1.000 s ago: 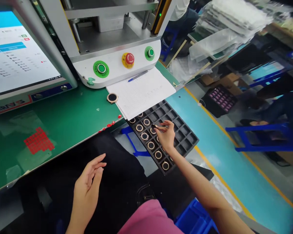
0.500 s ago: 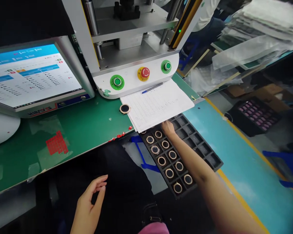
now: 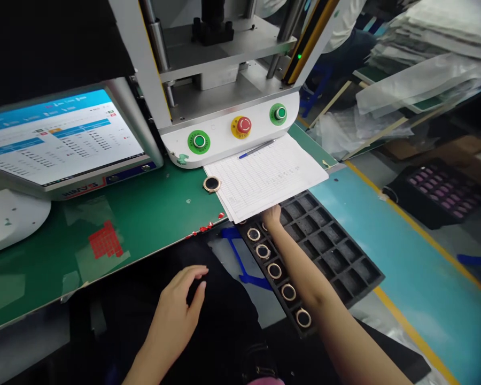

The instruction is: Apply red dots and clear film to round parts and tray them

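Observation:
My left hand (image 3: 180, 302) hangs over my dark lap, fingers curved and thumb apart, with nothing in it. My right hand (image 3: 271, 216) is over the far part of a black compartment tray (image 3: 336, 251), beside the paper's front edge; its fingertips are hidden. Round dark discs with gold rims, such as one disc (image 3: 288, 292), fill the tray's left column, and my forearm covers some compartments. Another gold-rimmed disc (image 3: 212, 184) lies on the green table at the left edge of the paper sheets (image 3: 264, 176). A blue pen (image 3: 256, 149) rests on the sheets.
A press (image 3: 232, 125) with green and red buttons stands behind the paper. To its left is a monitor (image 3: 72, 136). Red stickers (image 3: 106, 239) lie on the green table (image 3: 156, 214). At the right are stacked plastic sheets (image 3: 436, 43) and a black tray of pink pieces (image 3: 441, 187).
My left hand has moved right and up. My right hand stays near the paper's edge, with its forearm now across tray compartments where discs were visible. The whole view has shifted slightly.

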Demonstrator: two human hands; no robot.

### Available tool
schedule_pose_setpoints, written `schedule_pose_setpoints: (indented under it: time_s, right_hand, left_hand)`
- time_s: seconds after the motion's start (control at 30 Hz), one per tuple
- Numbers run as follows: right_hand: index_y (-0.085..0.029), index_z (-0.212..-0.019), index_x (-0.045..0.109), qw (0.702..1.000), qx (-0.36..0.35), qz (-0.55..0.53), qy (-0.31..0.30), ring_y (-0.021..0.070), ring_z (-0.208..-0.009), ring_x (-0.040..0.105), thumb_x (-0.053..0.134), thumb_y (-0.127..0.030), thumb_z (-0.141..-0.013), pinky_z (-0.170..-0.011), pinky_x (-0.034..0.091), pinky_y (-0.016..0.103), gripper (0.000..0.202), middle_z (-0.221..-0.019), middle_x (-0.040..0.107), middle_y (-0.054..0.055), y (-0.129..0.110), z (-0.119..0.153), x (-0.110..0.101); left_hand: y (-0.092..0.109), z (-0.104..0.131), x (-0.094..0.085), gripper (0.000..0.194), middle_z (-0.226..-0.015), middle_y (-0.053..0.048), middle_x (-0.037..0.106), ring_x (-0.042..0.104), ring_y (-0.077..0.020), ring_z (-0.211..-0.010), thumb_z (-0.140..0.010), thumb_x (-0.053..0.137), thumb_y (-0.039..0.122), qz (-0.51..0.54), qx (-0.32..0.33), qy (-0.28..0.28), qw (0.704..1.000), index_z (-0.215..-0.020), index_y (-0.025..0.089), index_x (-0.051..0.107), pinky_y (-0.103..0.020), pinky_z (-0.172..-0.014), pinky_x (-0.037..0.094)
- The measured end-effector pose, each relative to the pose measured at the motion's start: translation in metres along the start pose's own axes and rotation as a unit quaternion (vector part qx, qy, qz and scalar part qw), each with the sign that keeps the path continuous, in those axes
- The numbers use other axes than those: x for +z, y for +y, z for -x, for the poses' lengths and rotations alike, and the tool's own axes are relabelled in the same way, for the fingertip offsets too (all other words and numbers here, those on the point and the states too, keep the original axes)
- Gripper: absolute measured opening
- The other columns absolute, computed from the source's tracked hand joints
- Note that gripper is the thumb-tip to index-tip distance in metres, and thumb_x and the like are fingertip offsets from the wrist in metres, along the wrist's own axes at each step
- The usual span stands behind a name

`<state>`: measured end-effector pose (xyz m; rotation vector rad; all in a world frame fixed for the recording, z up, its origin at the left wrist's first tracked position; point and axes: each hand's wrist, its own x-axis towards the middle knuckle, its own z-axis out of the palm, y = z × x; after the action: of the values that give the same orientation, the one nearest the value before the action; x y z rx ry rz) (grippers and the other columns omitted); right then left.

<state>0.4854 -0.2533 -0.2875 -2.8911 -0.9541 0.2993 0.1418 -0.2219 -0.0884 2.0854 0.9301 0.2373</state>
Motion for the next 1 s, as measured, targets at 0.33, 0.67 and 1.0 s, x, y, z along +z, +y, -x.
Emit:
schedule_pose_setpoints:
  time_s: [0.33, 0.67, 1.0]
  right_hand:
    - [-0.014, -0.113, 0.061, 0.916, 0.081, -0.242, 0.310, 0.0168, -0.088, 0.065, 0.060, -0.038, -0.097, -0.079, 0.057, 0.036, 0.029, -0.104, 0.065, 0.006, 0.039, 0.095, -0.022]
    - [-0.021, -0.088, 0.055, 0.748, -0.107, -0.483, 0.442, 0.0172, -0.069, 0.066, 0.078, -0.029, -0.079, -0.070, 0.057, 0.036, 0.026, -0.076, 0.065, -0.001, -0.053, 0.186, -0.113]
    - [-0.022, -0.095, 0.056, 0.685, -0.217, -0.682, 0.137, 0.0129, -0.073, 0.069, 0.068, -0.009, -0.083, -0.071, 0.060, 0.026, 0.021, -0.075, 0.065, -0.002, -0.139, 0.248, -0.154]
  left_hand:
    - [0.039, -0.162, 0.015, 0.026, -0.122, -0.021, 0.063, 0.053, -0.0352, -0.120, -0.084, 0.067, 0.011, -0.094, 0.029, 0.117, 0.988, -0.110, 0.009, 0.062, -0.048, -0.102, 0.043]
    - [0.029, -0.170, 0.004, 0.013, -0.107, -0.017, 0.069, 0.063, -0.0275, -0.108, -0.091, 0.055, 0.013, 0.185, -0.051, 0.096, 0.977, -0.097, 0.010, 0.066, -0.045, -0.096, 0.051]
    - [0.007, 0.003, -0.027, 0.030, -0.098, -0.008, 0.074, 0.074, -0.0182, -0.085, -0.084, 0.070, 0.040, 0.481, -0.127, 0.165, 0.852, -0.098, 0.013, 0.071, -0.026, -0.075, 0.061]
